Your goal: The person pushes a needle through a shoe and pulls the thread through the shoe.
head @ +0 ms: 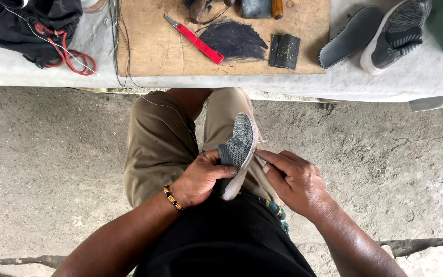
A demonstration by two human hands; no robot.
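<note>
A grey knit sneaker (240, 143) with a white sole rests on its side on my lap, toe pointing away from me. My left hand (201, 177) grips its heel opening, thumb across the collar; a beaded bracelet is on that wrist. My right hand (293, 177) presses its fingers against the white sole edge, pinched as if on something small that I cannot make out. A thin white thread (180, 119) runs from the shoe up over my knee to the table.
A low cloth-covered table (416, 77) lies ahead with a wooden board (149, 48). On the board are a red utility knife (197, 41) and a dark block (284, 51). An insole (349, 36), a second sneaker (398, 33) and a dark bag (26, 25) lie beside it.
</note>
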